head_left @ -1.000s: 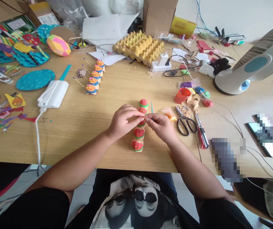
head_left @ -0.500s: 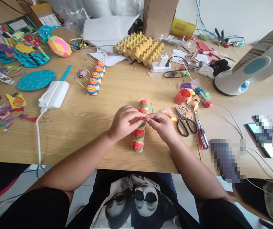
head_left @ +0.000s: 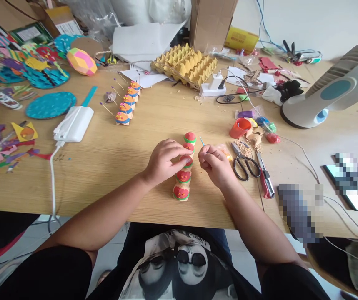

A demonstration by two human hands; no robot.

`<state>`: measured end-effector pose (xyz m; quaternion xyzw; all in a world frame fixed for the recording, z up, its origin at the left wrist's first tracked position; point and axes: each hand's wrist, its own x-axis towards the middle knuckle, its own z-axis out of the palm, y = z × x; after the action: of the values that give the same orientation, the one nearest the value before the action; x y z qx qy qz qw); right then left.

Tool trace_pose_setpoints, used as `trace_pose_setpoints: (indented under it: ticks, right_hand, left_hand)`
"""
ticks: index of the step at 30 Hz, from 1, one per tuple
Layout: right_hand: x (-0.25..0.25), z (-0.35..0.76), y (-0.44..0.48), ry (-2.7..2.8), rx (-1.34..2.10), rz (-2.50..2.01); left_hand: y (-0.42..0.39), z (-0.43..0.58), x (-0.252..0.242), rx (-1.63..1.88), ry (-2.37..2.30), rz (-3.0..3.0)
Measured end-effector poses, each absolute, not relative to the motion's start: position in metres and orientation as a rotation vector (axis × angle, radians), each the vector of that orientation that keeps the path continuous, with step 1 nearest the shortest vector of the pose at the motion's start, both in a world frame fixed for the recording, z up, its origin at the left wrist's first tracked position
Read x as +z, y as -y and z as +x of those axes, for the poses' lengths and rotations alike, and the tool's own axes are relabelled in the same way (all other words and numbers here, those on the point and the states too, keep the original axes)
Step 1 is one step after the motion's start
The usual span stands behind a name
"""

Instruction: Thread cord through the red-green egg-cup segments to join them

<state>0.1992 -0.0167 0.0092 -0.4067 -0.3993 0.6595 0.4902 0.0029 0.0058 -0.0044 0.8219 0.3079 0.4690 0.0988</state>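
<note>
A caterpillar-like row of painted egg-carton cups (head_left: 183,177), red with green rims, lies on the wooden table (head_left: 110,158) in front of me. My left hand (head_left: 164,160) rests on its middle cups with fingertips pressed on one. My right hand (head_left: 214,164) is just right of the row, fingers pinched on a thin stick with a blue tip (head_left: 201,141) pointing up and away.
Scissors (head_left: 244,162) and a red utility knife (head_left: 264,179) lie right of my hand, an orange cup (head_left: 239,127) and clay lumps behind. A second blue-orange cup row (head_left: 127,104), a white adapter (head_left: 72,123), yellow egg trays (head_left: 185,64), a fan (head_left: 331,89) and a phone (head_left: 349,187) surround.
My right hand has drawn slightly right and away from the cup row, with the blue-tipped stick in it. My left hand stays on the cups.
</note>
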Motion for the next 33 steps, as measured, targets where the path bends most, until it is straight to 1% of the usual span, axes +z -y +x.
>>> trace_pose_setpoints:
  ticks: [4, 11, 20, 26, 33]
  right_hand:
    - [0.012, 0.2, 0.016, 0.907, 1.589, -0.968]
    - [0.002, 0.201, 0.013, 1.047, 1.513, -1.0]
    - [0.001, 0.202, 0.01, 1.062, 1.46, -1.076]
    - [0.001, 0.204, 0.009, 0.979, 1.505, -1.027]
    - [-0.002, 0.204, 0.008, 1.056, 1.497, -0.989]
  left_hand:
    - [-0.006, 0.003, -0.005, 1.373, -0.916, 2.439]
    - [-0.007, 0.003, -0.004, 1.384, -0.923, 2.445]
    - [-0.006, 0.003, -0.003, 1.394, -0.925, 2.445]
    - [-0.007, 0.002, -0.004, 1.397, -0.928, 2.435]
    - [-0.007, 0.002, -0.004, 1.382, -0.917, 2.441]
